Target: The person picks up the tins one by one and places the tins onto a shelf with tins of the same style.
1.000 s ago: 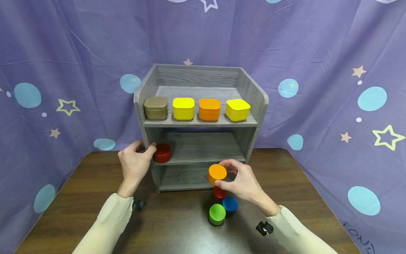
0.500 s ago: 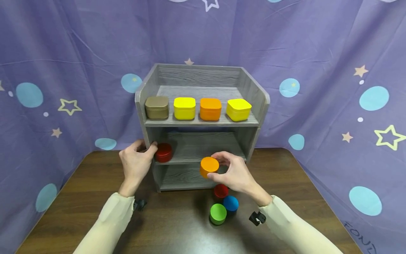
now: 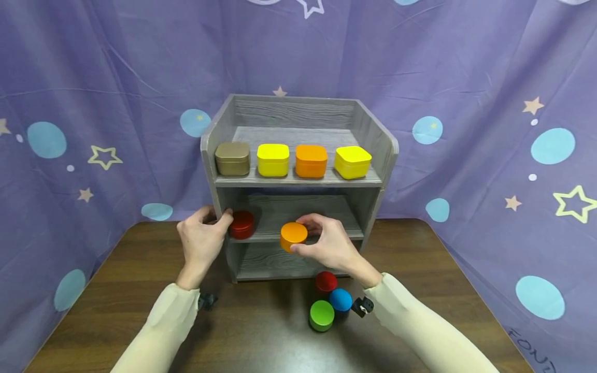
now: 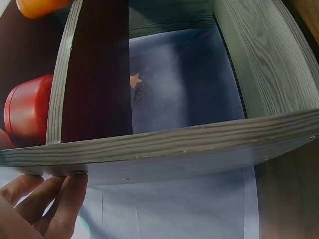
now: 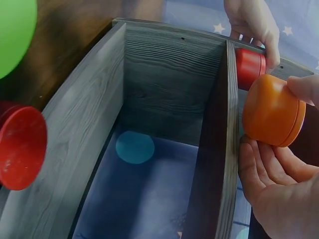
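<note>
The right hand holds the round orange tin just in front of the middle board of the grey shelf unit, about halfway along that board's front edge. The tin is short and wide, and it is tipped: its flat lid faces up and toward the person, so its short axis leans out from the shelf unit rather than standing upright (the right wrist view shows the same lean, the tin's side lying close to the board's edge). The fingers are curled narrowly round the tin, thumb below its near rim and the other fingers over its far side, with the palm open beneath it. The left hand grips the left upright of the shelf unit at the level of the middle board, thumb on the front edge and fingers wrapped round the outer face. A round red tin stands on the middle board at its left end, just beside that thumb. On the top board sit four square tins in a row. On the table before the shelf unit's right half stand three more round tins close together.
</note>
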A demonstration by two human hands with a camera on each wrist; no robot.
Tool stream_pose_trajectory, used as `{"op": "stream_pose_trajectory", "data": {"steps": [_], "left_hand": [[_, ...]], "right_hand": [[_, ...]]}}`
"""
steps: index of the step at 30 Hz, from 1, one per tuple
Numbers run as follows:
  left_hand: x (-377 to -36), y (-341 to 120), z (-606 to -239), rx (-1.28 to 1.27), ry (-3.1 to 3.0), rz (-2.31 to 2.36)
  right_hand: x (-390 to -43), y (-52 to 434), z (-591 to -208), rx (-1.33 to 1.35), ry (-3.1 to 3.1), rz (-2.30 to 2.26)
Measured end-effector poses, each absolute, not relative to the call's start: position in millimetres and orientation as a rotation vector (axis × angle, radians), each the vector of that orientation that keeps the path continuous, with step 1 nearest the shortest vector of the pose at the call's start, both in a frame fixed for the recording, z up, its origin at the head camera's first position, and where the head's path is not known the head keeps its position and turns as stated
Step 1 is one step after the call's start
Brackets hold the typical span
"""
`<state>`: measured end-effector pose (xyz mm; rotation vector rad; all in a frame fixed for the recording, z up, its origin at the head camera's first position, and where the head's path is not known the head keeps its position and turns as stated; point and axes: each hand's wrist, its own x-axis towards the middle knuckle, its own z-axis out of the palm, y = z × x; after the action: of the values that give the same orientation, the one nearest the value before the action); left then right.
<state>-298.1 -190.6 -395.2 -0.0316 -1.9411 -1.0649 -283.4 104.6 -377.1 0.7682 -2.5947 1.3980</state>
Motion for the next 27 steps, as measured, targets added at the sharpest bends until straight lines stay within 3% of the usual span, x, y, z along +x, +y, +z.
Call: {"op": "stream_pose_trajectory", "data": {"steps": [27], "left_hand": [[-298.9,-190.1,-396.7,-0.039,-1.919,-1.072]], "right_hand": [[-311.4,64.9,-368.4,0.84,-2.655,1.39]]}}
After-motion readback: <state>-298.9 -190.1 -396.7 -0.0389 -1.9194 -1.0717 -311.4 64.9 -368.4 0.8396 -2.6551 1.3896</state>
